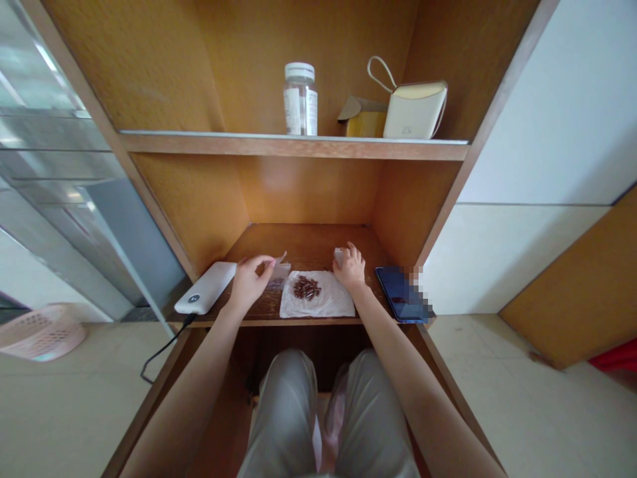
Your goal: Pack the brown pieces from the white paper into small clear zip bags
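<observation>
My left hand (250, 282) is closed in a pinch, thumb against finger, on the edge of a small clear plastic bag (281, 271). The bag hangs just left of a white paper tissue (331, 295) spread on the wooden shelf. Reddish-brown capsules (306, 287) lie heaped on the tissue's left half. Beyond the tissue's right side, my right hand (350, 267) has its fingers curled around a small whitish, partly clear packet (339, 256). Its exact kind is hard to make out.
A white power bank (205, 289) with a black cable lies at left, a dark phone (402, 292) at right. On the upper shelf stand a clear white-capped bottle (300, 99), a yellow box (365, 123) and a cream device with a strap (415, 109). A pink basket (42, 332) sits on the floor.
</observation>
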The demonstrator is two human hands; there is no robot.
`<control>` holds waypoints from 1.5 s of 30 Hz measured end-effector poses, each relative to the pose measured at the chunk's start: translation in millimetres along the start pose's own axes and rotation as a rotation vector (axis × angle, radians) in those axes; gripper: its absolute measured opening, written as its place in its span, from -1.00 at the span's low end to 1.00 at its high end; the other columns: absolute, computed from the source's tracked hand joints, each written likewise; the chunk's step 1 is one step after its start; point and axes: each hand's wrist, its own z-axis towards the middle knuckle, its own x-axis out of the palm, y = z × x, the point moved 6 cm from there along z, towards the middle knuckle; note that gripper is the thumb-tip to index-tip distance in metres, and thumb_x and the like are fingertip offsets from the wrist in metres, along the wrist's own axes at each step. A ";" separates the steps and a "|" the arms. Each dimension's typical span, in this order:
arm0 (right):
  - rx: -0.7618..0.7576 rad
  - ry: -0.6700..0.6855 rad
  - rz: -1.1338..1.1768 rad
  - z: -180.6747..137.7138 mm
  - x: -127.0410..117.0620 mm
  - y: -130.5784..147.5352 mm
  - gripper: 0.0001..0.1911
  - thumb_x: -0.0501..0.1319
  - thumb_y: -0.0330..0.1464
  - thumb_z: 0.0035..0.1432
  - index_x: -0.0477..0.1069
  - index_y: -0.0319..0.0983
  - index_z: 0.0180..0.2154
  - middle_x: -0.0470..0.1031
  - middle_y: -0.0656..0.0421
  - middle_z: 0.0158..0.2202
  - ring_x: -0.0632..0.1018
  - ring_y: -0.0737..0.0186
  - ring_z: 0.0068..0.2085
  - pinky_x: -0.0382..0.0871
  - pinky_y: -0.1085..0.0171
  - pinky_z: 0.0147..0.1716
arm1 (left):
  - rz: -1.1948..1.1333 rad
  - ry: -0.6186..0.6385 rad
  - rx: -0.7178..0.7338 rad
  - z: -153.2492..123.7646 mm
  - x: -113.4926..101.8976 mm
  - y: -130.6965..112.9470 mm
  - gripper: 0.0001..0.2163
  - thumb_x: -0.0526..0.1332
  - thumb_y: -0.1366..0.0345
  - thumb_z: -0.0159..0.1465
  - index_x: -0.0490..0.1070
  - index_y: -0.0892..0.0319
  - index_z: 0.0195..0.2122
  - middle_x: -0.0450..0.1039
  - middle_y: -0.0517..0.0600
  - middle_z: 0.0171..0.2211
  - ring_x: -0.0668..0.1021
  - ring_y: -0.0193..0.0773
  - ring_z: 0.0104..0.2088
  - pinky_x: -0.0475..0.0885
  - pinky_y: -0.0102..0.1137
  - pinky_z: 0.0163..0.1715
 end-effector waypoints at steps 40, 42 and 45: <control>-0.480 0.335 0.874 -14.0 -16.0 83.3 -0.88 0.20 -0.39 0.10 0.52 -0.20 -0.39 0.52 0.14 -0.22 0.51 0.30 -0.15 0.36 0.22 -0.11 | -0.910 0.076 -0.500 -46.7 41.7 27.9 -0.63 0.38 0.41 -0.10 0.45 0.14 -0.21 0.43 0.03 -0.06 0.54 -0.24 -0.19 0.48 -0.40 -0.27; -0.468 0.364 0.925 -14.4 -11.4 82.1 -0.88 0.21 -0.37 0.09 0.52 -0.20 -0.40 0.53 0.14 -0.24 0.52 0.31 -0.17 0.37 0.23 -0.13 | -0.912 0.070 -0.502 -46.8 41.8 28.6 -0.64 0.38 0.41 -0.10 0.46 0.15 -0.22 0.45 0.03 -0.08 0.54 -0.24 -0.20 0.49 -0.40 -0.27; -0.417 0.393 0.964 -14.4 -2.9 79.7 -0.88 0.23 -0.34 0.06 0.53 -0.21 -0.43 0.53 0.14 -0.26 0.53 0.31 -0.21 0.38 0.24 -0.14 | -0.913 0.061 -0.506 -47.2 42.0 30.4 -0.65 0.39 0.42 -0.11 0.47 0.16 -0.23 0.48 0.02 -0.14 0.55 -0.23 -0.21 0.49 -0.39 -0.27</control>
